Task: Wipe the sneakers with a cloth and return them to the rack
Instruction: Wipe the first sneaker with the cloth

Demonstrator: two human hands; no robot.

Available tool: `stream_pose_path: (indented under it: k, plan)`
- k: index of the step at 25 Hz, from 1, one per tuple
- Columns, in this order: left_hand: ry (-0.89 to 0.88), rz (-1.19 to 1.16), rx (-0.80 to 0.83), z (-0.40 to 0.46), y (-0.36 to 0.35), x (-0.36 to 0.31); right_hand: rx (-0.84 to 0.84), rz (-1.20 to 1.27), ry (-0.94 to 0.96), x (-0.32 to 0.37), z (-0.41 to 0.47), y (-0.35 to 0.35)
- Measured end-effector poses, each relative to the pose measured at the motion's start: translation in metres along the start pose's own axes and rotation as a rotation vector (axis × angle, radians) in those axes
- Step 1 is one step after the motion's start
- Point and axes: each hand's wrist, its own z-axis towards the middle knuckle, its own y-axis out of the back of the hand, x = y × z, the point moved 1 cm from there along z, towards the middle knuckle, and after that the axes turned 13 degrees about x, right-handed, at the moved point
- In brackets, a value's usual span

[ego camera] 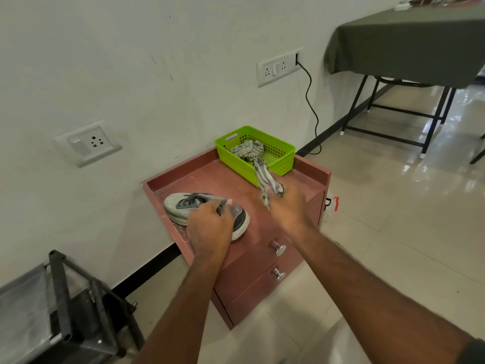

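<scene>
While the left hand [210,227] curls its grip over the heel end of the sneaker [202,210], the right hand [287,206] pinches the trailing end of a striped cloth [256,158], though blur hides how its fingers lie. The sneaker is pale grey mesh with dark laces and a thick white sole, lying on its sole on the pink surface [217,179], a low cabinet top with a raised rim. Behind the sneaker, a lime-green perforated plastic basket [280,158] holds the rest of the crumpled cloth, which drapes over its near wall. Two chrome knobs [278,248] front the cabinet's drawers. Left of the cabinet stands a dark metal rack [61,295].
</scene>
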Motion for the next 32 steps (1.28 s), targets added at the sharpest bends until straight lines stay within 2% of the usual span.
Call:
stream_pose_path:
  k: [1, 2, 5, 8, 12, 13, 15, 17, 18, 19, 21, 22, 23, 24, 27, 29, 32]
  plan:
    - [0.014, -0.072, -0.009, 0.006, 0.004, 0.002, -0.01, -0.142, 0.127, 0.0, 0.0, 0.001]
    - [0.021, -0.123, 0.003, 0.01, 0.008, 0.003, 0.058, -0.234, 0.231, 0.001, -0.003, -0.003]
    - [0.048, -0.226, 0.025, 0.015, 0.018, 0.006, 0.362, -0.453, 0.344, -0.004, -0.016, -0.041]
    - [0.093, -0.28, -0.026, 0.02, 0.031, 0.013, 0.405, -0.522, 0.399, -0.005, -0.038, -0.063]
    - [0.13, -0.411, -0.051, 0.018, 0.047, 0.029, 0.398, -0.846, 0.69, -0.01, -0.056, -0.085]
    - [0.158, -0.439, -0.034, 0.016, 0.047, 0.036, 0.44, -0.896, 0.702, -0.013, -0.061, -0.089]
    - [0.2, -0.502, -0.014, 0.014, 0.047, 0.049, 0.652, -0.925, 0.701, -0.015, -0.071, -0.085]
    - [0.184, -0.56, -0.027, 0.018, 0.054, 0.06, 0.811, -0.862, 0.626, -0.011, -0.08, -0.071]
    - [0.157, -0.57, -0.036, 0.021, 0.058, 0.063, 0.764, -0.738, 0.566, -0.007, -0.079, -0.064]
    - [0.128, -0.566, -0.036, 0.024, 0.06, 0.067, 0.6, -0.57, 0.506, 0.001, -0.074, -0.056]
    - [0.108, -0.557, -0.03, 0.025, 0.063, 0.074, 0.169, -0.231, 0.392, 0.015, -0.057, -0.04]
    - [0.111, -0.564, -0.031, 0.024, 0.063, 0.076, -0.009, -0.144, 0.385, 0.02, -0.049, -0.035]
    - [0.109, -0.576, -0.024, 0.023, 0.061, 0.075, -0.107, -0.115, 0.414, 0.022, -0.042, -0.036]
    - [0.106, -0.587, -0.014, 0.023, 0.058, 0.075, -0.108, -0.133, 0.451, 0.024, -0.038, -0.041]
    - [0.097, -0.635, 0.018, 0.022, 0.048, 0.069, 0.223, -0.379, 0.562, 0.005, -0.035, -0.076]
    - [0.138, -0.682, -0.013, 0.024, 0.046, 0.069, 0.357, -0.549, 0.611, -0.01, -0.042, -0.092]
    - [0.177, -0.706, -0.066, 0.026, 0.047, 0.068, 0.364, -0.869, 0.789, -0.016, -0.055, -0.099]
